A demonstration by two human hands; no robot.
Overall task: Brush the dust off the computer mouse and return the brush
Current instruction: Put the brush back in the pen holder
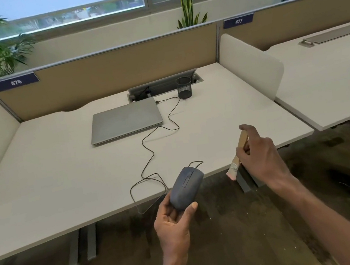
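My left hand [174, 224] holds a dark grey wired computer mouse [186, 187] from below, lifted at the front edge of the white desk [63, 175]. Its thin black cable [150, 156] snakes across the desk toward the closed laptop. My right hand [260, 156] grips a small brush [237, 157] by its pale wooden handle, bristles pointing down and left. The bristle tip hangs a short way to the right of the mouse, not touching it.
A closed grey laptop [124, 121] lies at the desk's middle back. A black mesh pen cup [184, 87] stands beside an open cable tray [163, 85]. White side dividers [249, 63] flank the desk; a neighbouring desk [324, 80] is to the right.
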